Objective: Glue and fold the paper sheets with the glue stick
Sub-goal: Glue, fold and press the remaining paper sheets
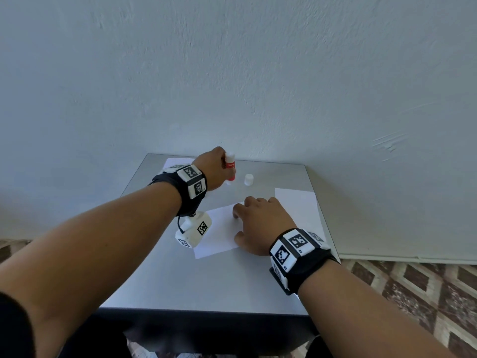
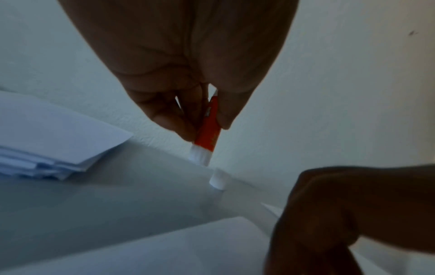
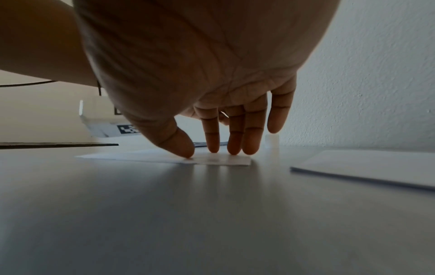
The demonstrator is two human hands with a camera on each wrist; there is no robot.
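Note:
My left hand (image 1: 215, 169) pinches a red-and-white glue stick (image 1: 230, 167) near the table's far edge, tip pointing down just above the tabletop. In the left wrist view the glue stick (image 2: 207, 137) sits between thumb and fingers of the left hand (image 2: 188, 78). Its white cap (image 1: 248, 179) stands loose on the table a little to the right; cap (image 2: 217, 179). My right hand (image 1: 260, 223) presses straight fingertips (image 3: 233, 147) and thumb on the right edge of a white paper sheet (image 1: 219, 231) lying mid-table; sheet (image 3: 164, 158).
A stack of white sheets (image 2: 47, 141) lies at the far left corner, stack (image 1: 175, 162). Another white sheet (image 1: 296, 205) lies at the right edge, sheet (image 3: 367, 167). The grey table (image 1: 196, 285) stands against a pale wall. A white marked block hangs under my left wrist (image 1: 193, 232).

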